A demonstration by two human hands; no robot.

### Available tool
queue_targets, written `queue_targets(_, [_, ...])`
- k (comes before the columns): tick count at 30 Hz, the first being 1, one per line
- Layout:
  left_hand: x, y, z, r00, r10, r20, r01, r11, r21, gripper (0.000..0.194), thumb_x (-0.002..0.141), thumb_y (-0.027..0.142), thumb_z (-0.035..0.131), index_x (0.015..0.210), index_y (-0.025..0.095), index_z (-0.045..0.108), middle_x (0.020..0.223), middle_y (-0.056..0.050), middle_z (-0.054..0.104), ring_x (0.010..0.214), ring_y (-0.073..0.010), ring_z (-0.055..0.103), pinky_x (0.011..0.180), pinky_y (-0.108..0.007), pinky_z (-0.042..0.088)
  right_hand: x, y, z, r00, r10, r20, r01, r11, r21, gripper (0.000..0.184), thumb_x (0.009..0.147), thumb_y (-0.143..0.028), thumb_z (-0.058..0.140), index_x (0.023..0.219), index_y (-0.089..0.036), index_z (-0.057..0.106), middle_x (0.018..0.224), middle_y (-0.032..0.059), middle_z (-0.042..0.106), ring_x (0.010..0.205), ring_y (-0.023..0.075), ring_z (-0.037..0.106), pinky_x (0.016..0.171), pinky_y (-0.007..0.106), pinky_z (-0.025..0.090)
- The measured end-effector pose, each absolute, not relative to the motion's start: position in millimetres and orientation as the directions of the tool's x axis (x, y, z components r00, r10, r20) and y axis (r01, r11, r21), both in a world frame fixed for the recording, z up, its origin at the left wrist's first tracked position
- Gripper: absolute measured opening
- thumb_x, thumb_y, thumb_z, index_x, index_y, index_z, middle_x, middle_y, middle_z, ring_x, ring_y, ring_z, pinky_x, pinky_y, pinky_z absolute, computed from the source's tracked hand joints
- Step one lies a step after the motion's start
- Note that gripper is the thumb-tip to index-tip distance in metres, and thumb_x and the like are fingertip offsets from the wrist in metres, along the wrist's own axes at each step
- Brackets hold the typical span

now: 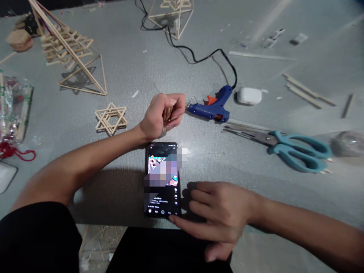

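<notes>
My left hand (162, 115) is closed round a bundle of thin wooden sticks (167, 115), held upright on the grey table just above a phone (162, 178). The phone lies flat with its screen lit. My right hand (218, 216) rests by the phone's lower right corner, fingers stretched out, one fingertip touching the phone's bottom edge. A blue glue gun (212, 106) lies just right of my left hand, its nozzle pointing toward it.
Teal-handled scissors (292, 149) lie at the right. A white earbud case (249, 95) sits beside the glue gun. A flat stick star (110, 118) and a stick pyramid (72, 53) stand at the left. Loose sticks (305, 91) lie far right. A plastic bag (13, 110) sits at the left edge.
</notes>
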State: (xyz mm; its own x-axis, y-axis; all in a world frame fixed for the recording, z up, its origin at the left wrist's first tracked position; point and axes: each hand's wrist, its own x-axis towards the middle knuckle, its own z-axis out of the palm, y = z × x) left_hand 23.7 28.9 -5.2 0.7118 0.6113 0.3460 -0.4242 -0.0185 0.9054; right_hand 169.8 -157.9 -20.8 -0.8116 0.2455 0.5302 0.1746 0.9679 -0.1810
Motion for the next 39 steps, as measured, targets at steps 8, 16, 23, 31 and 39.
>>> queue_targets(8, [24.1,28.6,-6.4,0.707,0.619,0.343,-0.416,-0.028,0.909,0.047,0.094,0.053,0.045,0.058,0.023,0.038,0.045,0.006,0.028,0.038,-0.0083,0.03,0.04,-0.024,0.024,170.3,-159.5,-22.1,-0.821,0.224,0.525,0.162,0.973,-0.162,0.061,0.102,-0.06,0.043,0.124,-0.009,0.068,0.062,-0.003,0.051,0.047,0.017,0.047,0.046,0.034,0.041])
queue_targets(16, [23.9,27.5,-5.6,0.706,0.615,0.351,-0.434,-0.014,0.901,0.046,0.093,0.052,0.046,0.058,0.023,0.039,0.048,0.006,0.029,0.037,-0.0076,0.029,0.041,-0.026,0.022,170.3,-159.6,-22.2,-0.823,0.23,0.52,0.168,0.972,-0.164,0.063,0.099,-0.063,0.049,0.125,-0.009,0.068,0.063,-0.0031,0.051,0.049,0.0161,0.048,0.048,0.034,0.042])
queue_targets(23, [24.2,27.5,-5.5,0.707,0.613,0.352,-0.445,-0.001,0.895,0.042,0.092,0.046,0.043,0.058,0.022,0.039,0.048,0.006,0.03,0.038,-0.0075,0.029,0.041,-0.026,0.021,170.6,-159.3,-21.6,-0.822,0.225,0.523,0.166,0.974,-0.156,0.064,0.1,-0.063,0.047,0.124,-0.008,0.069,0.062,-0.0032,0.05,0.048,0.0161,0.046,0.046,0.034,0.04])
queue_targets(31, [24.4,27.7,-5.9,0.705,0.626,0.335,-0.412,-0.023,0.911,0.045,0.091,0.051,0.044,0.057,0.023,0.038,0.046,0.005,0.028,0.039,-0.0079,0.028,0.04,-0.025,0.021,170.3,-158.9,-20.3,-0.819,0.231,0.526,0.175,0.972,-0.155,0.061,0.1,-0.061,0.048,0.123,-0.009,0.069,0.062,-0.0035,0.051,0.048,0.0156,0.047,0.046,0.033,0.041])
queue_targets(39, [23.8,29.0,-7.8,0.713,0.595,0.372,-0.436,-0.04,0.899,0.046,0.092,0.052,0.047,0.058,0.023,0.039,0.049,0.006,0.027,0.038,-0.0074,0.029,0.041,-0.025,0.021,170.4,-159.3,-20.0,-0.819,0.236,0.524,0.183,0.971,-0.151,0.061,0.101,-0.061,0.045,0.123,-0.009,0.069,0.063,-0.0029,0.051,0.049,0.016,0.048,0.047,0.033,0.043])
